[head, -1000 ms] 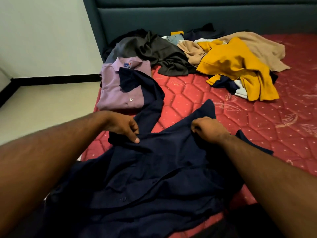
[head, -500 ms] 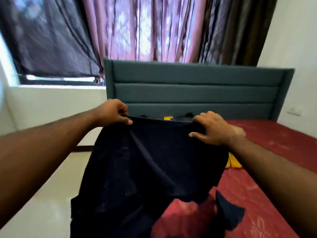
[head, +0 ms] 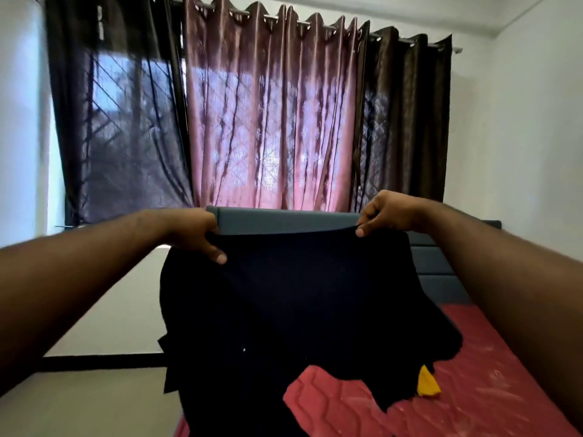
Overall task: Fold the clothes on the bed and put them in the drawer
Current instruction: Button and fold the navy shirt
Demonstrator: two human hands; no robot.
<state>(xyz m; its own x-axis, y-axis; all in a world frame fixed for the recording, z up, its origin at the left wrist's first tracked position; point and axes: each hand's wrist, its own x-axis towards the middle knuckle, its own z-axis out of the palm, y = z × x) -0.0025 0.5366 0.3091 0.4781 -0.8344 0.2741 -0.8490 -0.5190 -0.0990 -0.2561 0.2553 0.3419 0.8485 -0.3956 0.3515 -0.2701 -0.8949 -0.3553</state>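
Left hand: my left hand [head: 197, 232] pinches the top edge of the shirt at its left corner, fingers curled over the cloth, one fingertip pressed on the near face.
Right hand: my right hand [head: 383, 212] pinches the same top edge at its right corner, thumb on the near side, fingers curled behind.
Shirt: a dark navy shirt [head: 299, 310], held up in the air between my two hands, top edge stretched nearly straight, the rest hanging down in front of me; its lower right part trails toward the mattress. Whether it touches there I cannot tell.
Mattress: red quilted mattress [head: 473, 389], low and right, partly hidden by the shirt.
Yellow cloth: a small piece of yellow cloth [head: 426, 386] shows on the mattress, just past the shirt's lower right edge.
Headboard: grey-blue padded headboard [head: 284, 220], far side, behind the shirt's top edge.
Curtains: pink curtain [head: 271, 121] in the middle, dark curtains either side, on the far wall.
Floor: pale floor [head: 88, 405], low left.
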